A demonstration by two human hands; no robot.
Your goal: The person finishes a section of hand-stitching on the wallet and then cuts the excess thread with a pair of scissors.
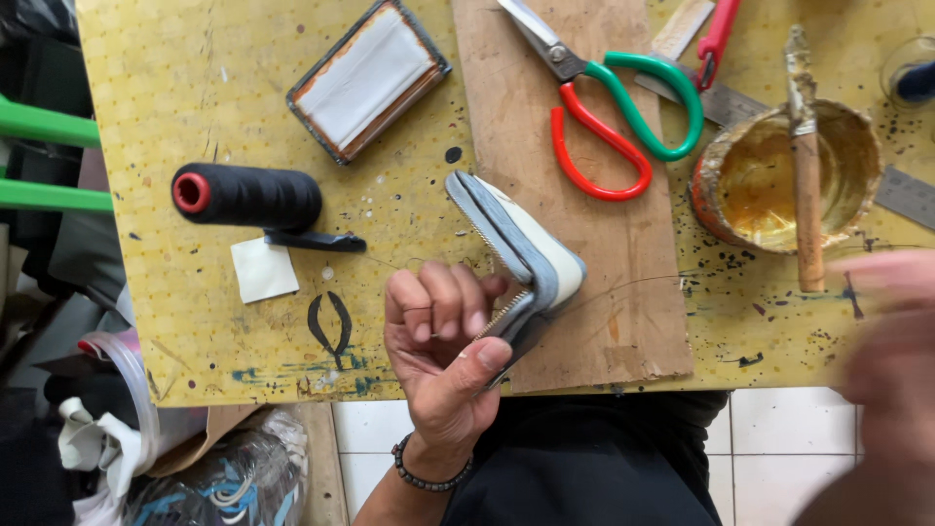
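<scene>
The left hand's fingers are curling tightly around a folded grey leather piece, holding it over a wooden board on the yellow surface. The right hand is blurring at the edge, grip possibly loose; I cannot tell. Scissors and a glue tin are lying nearby.

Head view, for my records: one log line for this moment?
left hand: grips grey wallet piece | right hand: blurred, raised | scissors: idle
</scene>
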